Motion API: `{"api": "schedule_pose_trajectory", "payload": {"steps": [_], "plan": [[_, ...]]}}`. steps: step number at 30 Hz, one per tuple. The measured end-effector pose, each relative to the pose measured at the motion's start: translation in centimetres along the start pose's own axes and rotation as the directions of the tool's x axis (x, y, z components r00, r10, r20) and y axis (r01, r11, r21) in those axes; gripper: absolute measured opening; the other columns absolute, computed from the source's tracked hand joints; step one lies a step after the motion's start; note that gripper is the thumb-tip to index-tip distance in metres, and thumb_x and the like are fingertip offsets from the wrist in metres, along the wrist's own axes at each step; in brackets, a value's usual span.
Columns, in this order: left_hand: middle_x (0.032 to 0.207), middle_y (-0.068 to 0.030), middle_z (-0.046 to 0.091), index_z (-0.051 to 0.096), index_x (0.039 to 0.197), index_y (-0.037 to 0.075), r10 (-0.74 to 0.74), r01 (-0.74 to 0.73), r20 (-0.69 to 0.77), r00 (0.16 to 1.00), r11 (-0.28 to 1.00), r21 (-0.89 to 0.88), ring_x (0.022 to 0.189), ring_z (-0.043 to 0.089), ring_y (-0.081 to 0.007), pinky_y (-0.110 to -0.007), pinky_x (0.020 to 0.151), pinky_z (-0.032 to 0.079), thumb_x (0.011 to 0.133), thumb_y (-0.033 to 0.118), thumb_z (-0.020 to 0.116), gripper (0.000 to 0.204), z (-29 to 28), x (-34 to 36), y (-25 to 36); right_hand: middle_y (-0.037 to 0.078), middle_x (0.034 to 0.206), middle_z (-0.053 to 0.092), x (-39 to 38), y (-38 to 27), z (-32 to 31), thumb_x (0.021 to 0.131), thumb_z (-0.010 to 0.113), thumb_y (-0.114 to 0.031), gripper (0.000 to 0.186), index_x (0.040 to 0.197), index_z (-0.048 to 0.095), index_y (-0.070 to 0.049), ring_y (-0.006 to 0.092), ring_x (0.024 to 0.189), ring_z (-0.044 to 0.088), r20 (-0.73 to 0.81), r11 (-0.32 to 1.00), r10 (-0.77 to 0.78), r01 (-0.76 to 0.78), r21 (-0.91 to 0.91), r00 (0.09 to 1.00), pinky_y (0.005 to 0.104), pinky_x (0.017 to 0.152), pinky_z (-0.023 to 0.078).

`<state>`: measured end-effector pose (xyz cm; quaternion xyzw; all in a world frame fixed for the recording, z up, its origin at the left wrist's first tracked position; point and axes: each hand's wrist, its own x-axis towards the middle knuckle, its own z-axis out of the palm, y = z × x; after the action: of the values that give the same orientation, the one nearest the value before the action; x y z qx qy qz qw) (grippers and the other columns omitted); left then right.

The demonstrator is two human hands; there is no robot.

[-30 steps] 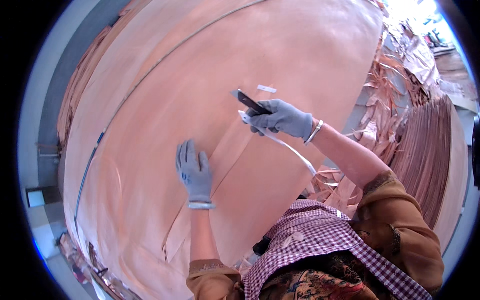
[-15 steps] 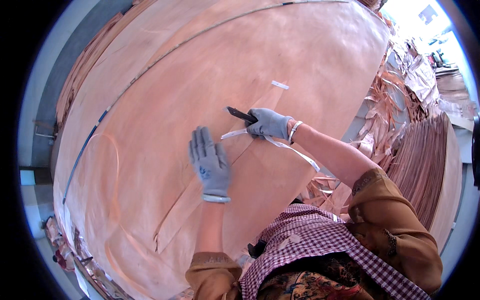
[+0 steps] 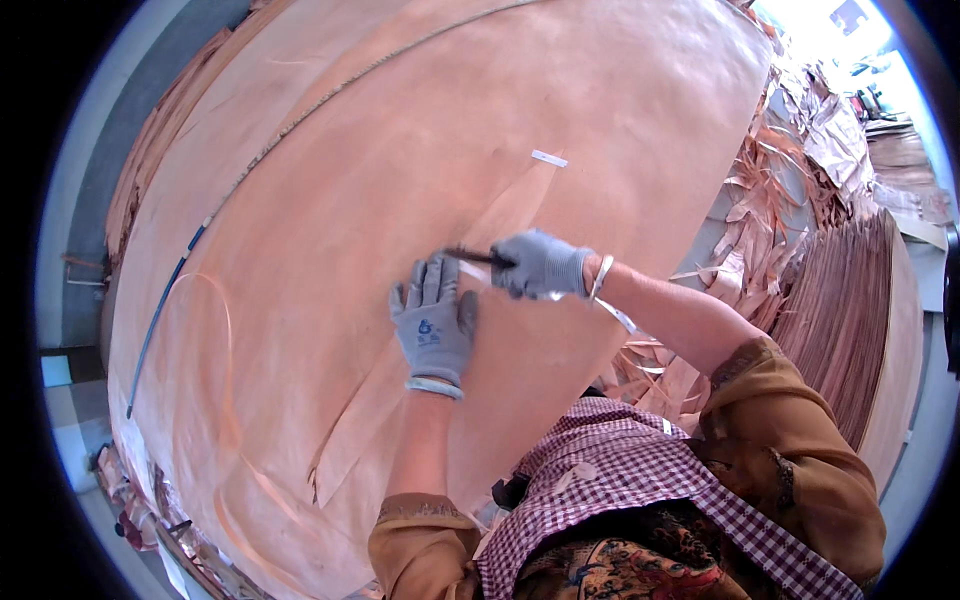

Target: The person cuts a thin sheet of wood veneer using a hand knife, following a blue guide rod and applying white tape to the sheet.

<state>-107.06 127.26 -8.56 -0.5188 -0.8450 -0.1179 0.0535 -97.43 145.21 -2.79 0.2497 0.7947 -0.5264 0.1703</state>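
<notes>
A broad sheet of pinkish-brown wood veneer (image 3: 330,220) lies before me. Across it runs a narrow strip of veneer (image 3: 520,198), its far end crossed by a short piece of white tape (image 3: 549,158). My left hand (image 3: 435,330), in a grey glove, rests flat over the strip with fingers stretched out. My right hand (image 3: 542,265), gloved too, is closed round a dark utility knife (image 3: 474,256), whose tip reaches the left fingertips. A length of white tape (image 3: 616,316) trails below the right hand; part of it is hidden behind that hand.
A long thin rod (image 3: 245,170) curves across the sheet's far left side. A thin orange veneer ribbon (image 3: 229,350) lies nearer me. Torn veneer scraps (image 3: 755,190) and a stack of veneer sheets (image 3: 840,320) are off to the right.
My left hand has shifted up and right, now meeting the knife's tip. The right hand and knife have come slightly down toward it, and the trailing tape has swung closer in.
</notes>
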Motion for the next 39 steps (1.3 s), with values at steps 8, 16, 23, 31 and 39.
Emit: {"api": "schedule_pose_trajectory", "payload": {"steps": [8, 16, 23, 31, 39], "plan": [[0.136, -0.0098, 0.048, 0.052, 0.128, 0.007, 0.012, -0.013, -0.035, 0.999, 1.0, -0.027, 0.128, 0.042, -0.0278, -0.049, 0.107, 0.024, 0.087, 0.032, 0.053, 0.048, -0.1, 0.2, 0.1, 0.003, 0.067, 0.059, -1.2, 3.6, -1.5, 0.084, 0.058, -0.014, 0.009, 0.086, 0.055, -0.005, 0.0107, 0.053, 0.053, 0.047, 0.938, 0.041, -0.055, 0.341, 0.998, 0.025, 0.046, 0.042], [0.134, -0.0107, 0.049, 0.054, 0.125, 0.009, 0.177, -0.176, -0.015, 0.984, 0.962, -0.21, 0.126, 0.042, -0.0272, -0.046, 0.106, 0.028, 0.083, 0.03, 0.057, 0.047, 1.2, 0.1, 3.5, 0.004, 0.064, 0.057, -0.9, 4.2, -0.6, 0.084, 0.066, -0.023, 0.025, 0.079, 0.053, -0.002, 0.0102, 0.052, 0.053, -0.017, 0.97, 0.066, -0.06, 0.235, 0.998, 0.0248, 0.046, 0.042], [0.14, -0.0045, 0.044, 0.049, 0.131, 0.015, 0.142, -0.143, -0.013, 0.99, 0.989, -0.043, 0.13, 0.038, -0.0237, -0.044, 0.108, 0.026, 0.082, 0.039, 0.054, 0.055, 2.8, -1.0, 2.6, 0.003, 0.062, 0.057, -5.0, -2.2, 3.5, 0.087, 0.061, -0.02, 0.021, 0.083, 0.056, -0.001, 0.0089, 0.053, 0.055, 0.177, 1.0, -0.021, 0.022, -0.001, 0.984, 0.0251, 0.048, 0.044], [0.14, -0.007, 0.041, 0.047, 0.131, 0.014, -0.139, 0.139, -0.007, 0.99, 0.988, -0.062, 0.133, 0.034, -0.0274, -0.047, 0.111, 0.021, 0.086, 0.03, 0.052, 0.049, -3.8, -11.1, -6.7, 0.002, 0.074, 0.061, -1.0, -7.3, 10.6, 0.091, 0.055, -0.019, 0.021, 0.101, 0.057, -0.001, 0.0067, 0.058, 0.054, 0.221, 0.957, -0.279, 0.252, 0.142, 0.935, 0.0223, 0.054, 0.046], [0.14, -0.0109, 0.042, 0.049, 0.131, 0.008, -0.459, 0.466, -0.083, 0.885, 0.866, 0.181, 0.133, 0.034, -0.0314, -0.05, 0.11, 0.022, 0.089, 0.027, 0.051, 0.046, -7.3, -23.5, -12.3, 0.003, 0.071, 0.059, 3.4, -12.3, 19.3, 0.09, 0.057, -0.022, 0.023, 0.102, 0.057, -0.003, 0.0083, 0.057, 0.049, 0.309, 0.975, -0.218, 0.218, 0.036, 0.925, 0.0242, 0.052, 0.042]]}}
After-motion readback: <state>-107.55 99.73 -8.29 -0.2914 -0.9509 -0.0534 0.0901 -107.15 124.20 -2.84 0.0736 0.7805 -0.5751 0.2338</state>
